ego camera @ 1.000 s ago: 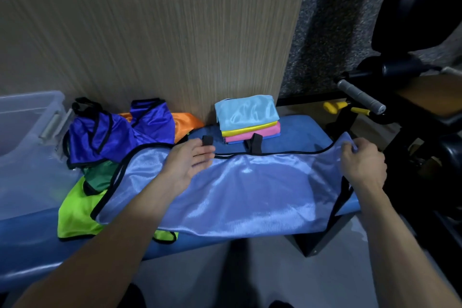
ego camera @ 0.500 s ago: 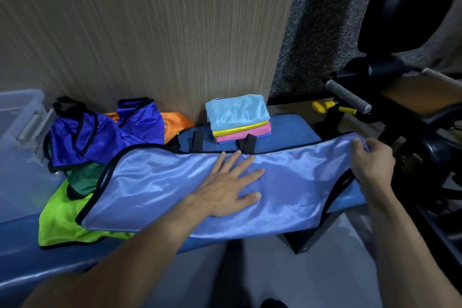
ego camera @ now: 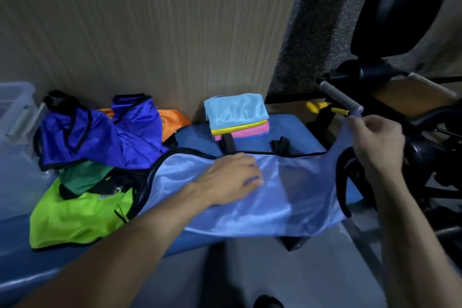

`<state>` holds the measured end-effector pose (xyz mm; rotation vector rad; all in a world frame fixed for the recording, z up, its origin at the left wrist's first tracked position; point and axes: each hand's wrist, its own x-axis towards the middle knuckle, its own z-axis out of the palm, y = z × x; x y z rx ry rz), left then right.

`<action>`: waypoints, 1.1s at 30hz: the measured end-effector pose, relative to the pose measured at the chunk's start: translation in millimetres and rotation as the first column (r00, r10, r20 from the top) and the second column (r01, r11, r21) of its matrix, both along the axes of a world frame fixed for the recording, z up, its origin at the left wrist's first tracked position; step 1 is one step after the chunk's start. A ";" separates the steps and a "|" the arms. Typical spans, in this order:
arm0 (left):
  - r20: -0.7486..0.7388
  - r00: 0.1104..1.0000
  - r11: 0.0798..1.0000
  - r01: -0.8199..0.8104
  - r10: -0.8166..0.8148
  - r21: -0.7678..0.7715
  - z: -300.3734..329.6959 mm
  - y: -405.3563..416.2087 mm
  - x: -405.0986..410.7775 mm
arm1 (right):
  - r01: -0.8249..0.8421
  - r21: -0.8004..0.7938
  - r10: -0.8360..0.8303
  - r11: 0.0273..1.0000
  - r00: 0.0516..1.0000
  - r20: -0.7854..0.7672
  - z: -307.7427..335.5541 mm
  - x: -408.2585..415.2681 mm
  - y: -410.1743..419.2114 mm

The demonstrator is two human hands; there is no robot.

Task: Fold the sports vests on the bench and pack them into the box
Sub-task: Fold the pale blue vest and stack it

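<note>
A light blue vest (ego camera: 275, 207) with black trim lies stretched along the blue bench (ego camera: 287, 130). My left hand (ego camera: 230, 180) presses flat on its middle. My right hand (ego camera: 375, 142) pinches the vest's right end and holds it lifted off the bench. A stack of folded vests (ego camera: 236, 114), sky blue over yellow and pink, sits at the back of the bench by the wall. Unfolded vests lie in a heap at the left: royal blue (ego camera: 100, 137), orange (ego camera: 172, 120), dark green (ego camera: 82, 177) and lime green (ego camera: 75, 215). A clear plastic box (ego camera: 15, 112) stands at the far left.
A wood-grain wall panel (ego camera: 150, 32) runs right behind the bench. Black gym equipment (ego camera: 400, 7) with a grey-gripped handle (ego camera: 340, 97) crowds the right side, close to my right hand. Grey floor (ego camera: 250, 270) shows below the bench's front edge.
My right hand has raised the vest's right end off the bench. My left hand slid from the vest's top edge to its middle, spread flat, and stays there.
</note>
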<state>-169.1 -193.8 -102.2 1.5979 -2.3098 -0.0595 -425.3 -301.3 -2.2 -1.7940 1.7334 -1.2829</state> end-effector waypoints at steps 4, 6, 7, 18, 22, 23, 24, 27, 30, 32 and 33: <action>-0.127 0.956 0.958 -0.276 0.264 -0.084 25.8 21.4 50.3 | -0.185 -0.049 0.180 0.981 0.978 -0.105 2.7 50.8 15.0; -0.023 0.942 0.942 -0.335 0.335 -0.018 27.2 29.2 69.0 | -0.220 -0.034 0.213 0.975 0.967 -0.137 0.5 71.7 19.4; 0.063 0.926 0.927 -0.374 0.373 0.008 24.2 31.7 79.2 | -0.230 -0.027 0.223 0.973 0.963 -0.150 -1.8 80.9 20.3; 0.217 0.779 0.784 -0.615 0.588 0.084 1.6 26.4 131.4 | -0.407 -0.042 0.396 0.912 0.904 -0.163 -14.3 169.6 52.6; 0.102 0.783 0.776 -0.621 0.613 0.108 7.5 26.9 138.7 | -0.446 -0.004 0.441 0.895 0.887 -0.138 -20.2 191.1 60.3; 0.085 0.798 0.787 -0.603 0.597 0.129 9.0 27.1 141.1 | -0.459 0.014 0.457 0.888 0.880 -0.132 -22.6 197.3 62.4; 0.076 0.810 0.796 -0.586 0.582 0.151 9.8 27.5 144.5 | -0.476 0.032 0.476 0.879 0.869 -0.134 -24.7 203.4 65.1; -0.003 0.836 0.821 -0.538 0.548 0.189 11.5 29.9 158.9 | -0.523 0.071 0.527 0.850 0.835 -0.158 -33.3 222.6 73.0; -0.235 0.837 0.862 -0.436 0.494 0.259 13.5 33.7 173.6 | -0.549 0.124 0.563 0.826 0.803 -0.194 -44.0 241.5 82.6; -0.347 0.802 0.868 -0.393 0.485 0.304 14.4 36.6 180.0 | -0.551 0.189 0.582 0.813 0.783 -0.219 -52.1 253.3 88.4; -0.376 0.785 0.864 -0.391 0.493 0.316 14.0 37.3 181.7 | -0.548 0.236 0.593 0.803 0.773 -0.224 -56.4 258.3 90.6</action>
